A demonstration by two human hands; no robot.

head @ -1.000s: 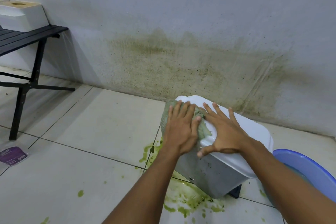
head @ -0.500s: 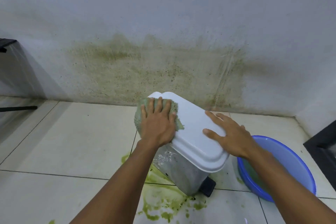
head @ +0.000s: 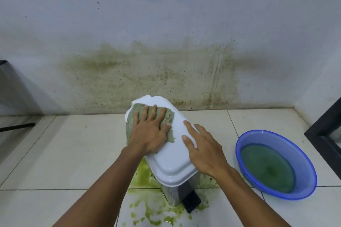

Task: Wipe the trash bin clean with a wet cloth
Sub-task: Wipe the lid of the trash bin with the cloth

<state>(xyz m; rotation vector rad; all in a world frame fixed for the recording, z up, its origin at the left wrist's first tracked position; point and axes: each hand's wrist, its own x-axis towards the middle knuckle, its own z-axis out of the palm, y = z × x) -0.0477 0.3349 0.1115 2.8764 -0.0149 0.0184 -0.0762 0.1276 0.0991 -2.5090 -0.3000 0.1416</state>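
On tiled floor (head: 64, 153) near stained wall (head: 166, 24), trash bin (head: 170, 196), long axis of lid (head: 173, 162) running far-left to near-right. Open floor on left; blue basin (head: 287, 140) near on right. Flat left grip (head: 149, 134), fingers (head: 154, 114) spread, pressing green cloth (head: 168, 116) onto lid's far end. Open right grip (head: 204, 149), palm resting on lid's right edge.

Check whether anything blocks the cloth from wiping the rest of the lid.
Only the right hand, flat on the lid at its right side. The left hand presses the cloth on the far left; nothing else lies on the lid.
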